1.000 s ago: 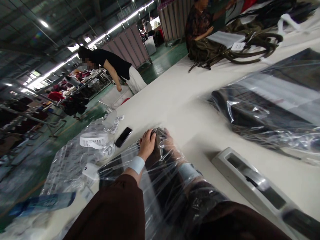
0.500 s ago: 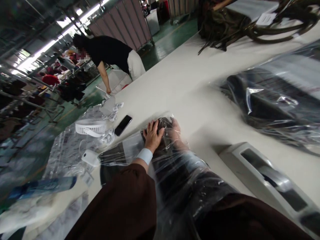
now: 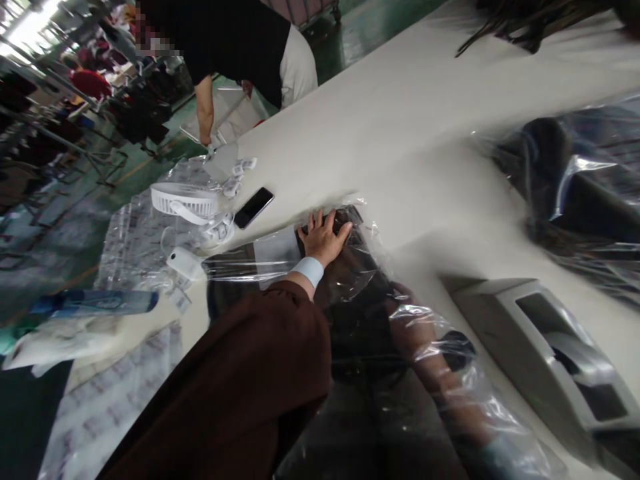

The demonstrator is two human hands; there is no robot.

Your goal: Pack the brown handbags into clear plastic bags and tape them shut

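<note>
My left hand (image 3: 324,238) lies flat with its fingers spread on a dark folded item (image 3: 350,313) inside a clear plastic bag (image 3: 373,267), touching the plastic over it. My right hand (image 3: 415,320) is blurred under the clear film along the item's far side. Its grip cannot be made out through the plastic. A brown sleeve (image 3: 225,373) covers my left forearm, with a pale blue cuff (image 3: 307,270) at the wrist.
A white table (image 3: 400,113) carries a smartphone (image 3: 254,207), a white fan (image 3: 184,202), small white tags (image 3: 233,187) and a blue bottle (image 3: 93,302). A grey-white holder (image 3: 540,340) and another plastic-wrapped dark bundle (image 3: 560,173) lie right. A person in black (image 3: 220,47) leans at the table's edge.
My right hand has slid back from the far end of the bundle, down its side, under the film. My left hand's fingers are spread wider, and the view has tilted further.
</note>
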